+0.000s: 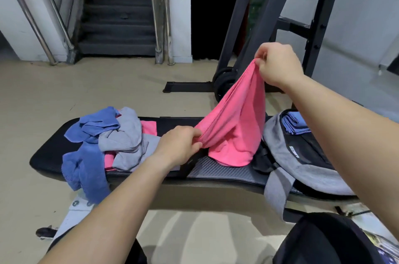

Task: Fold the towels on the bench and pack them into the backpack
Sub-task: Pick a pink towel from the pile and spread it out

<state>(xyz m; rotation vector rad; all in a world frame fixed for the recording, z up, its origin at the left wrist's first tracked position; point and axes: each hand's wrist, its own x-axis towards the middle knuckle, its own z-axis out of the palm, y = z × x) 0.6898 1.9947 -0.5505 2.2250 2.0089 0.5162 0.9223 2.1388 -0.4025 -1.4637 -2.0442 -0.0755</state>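
Pink towel (233, 129) pinched between both hands' fingers (195, 137), apparently above bench (216, 172).

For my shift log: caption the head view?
Both hands lift a pink towel over the bench, beside the backpack.

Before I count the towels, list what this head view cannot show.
- Heap of towels: blue and grey ones overlap and cover pink cloth beneath, so the count is unclear.
- Backpack: the right forearm crosses it; only a folded blue towel shows inside, and how many lie under it is hidden.
- Pink towel: bunched between the left hand and right hand; its corners are hidden.
- Bench: the heap and the backpack cover its ends.
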